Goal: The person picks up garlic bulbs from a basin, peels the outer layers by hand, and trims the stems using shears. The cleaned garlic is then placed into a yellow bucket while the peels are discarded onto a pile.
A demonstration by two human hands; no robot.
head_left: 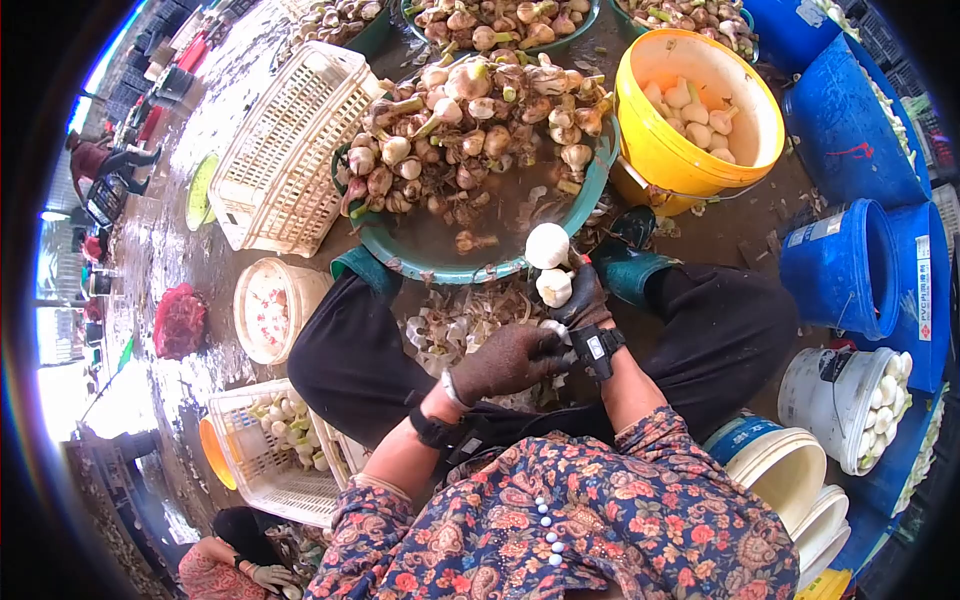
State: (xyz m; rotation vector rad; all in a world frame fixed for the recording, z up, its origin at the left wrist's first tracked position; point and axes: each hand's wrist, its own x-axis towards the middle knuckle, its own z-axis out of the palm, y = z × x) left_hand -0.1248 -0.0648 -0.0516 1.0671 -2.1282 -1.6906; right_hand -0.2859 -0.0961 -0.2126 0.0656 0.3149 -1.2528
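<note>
My right hand (585,298), in a dark glove, is closed around white garlic bulbs. One large round garlic bulb (547,245) stands out above the fingers, with a smaller garlic bulb (553,288) just below it. Close beside it, my left hand (500,360), in a brown glove, has its fingers drawn together. A small whitish piece shows at its fingertips near my right wrist; I cannot make out what it is. Ahead lies a green basin (390,250) heaped with unpeeled garlic (470,140). Garlic skins (450,325) litter the ground between my legs.
A yellow bucket (640,110) holding peeled bulbs stands right of the basin. White crates (290,140) and a pale bucket (262,310) are at left. Blue buckets (840,265) and a white bucket of garlic (825,400) line the right. Another person (230,570) sits lower left.
</note>
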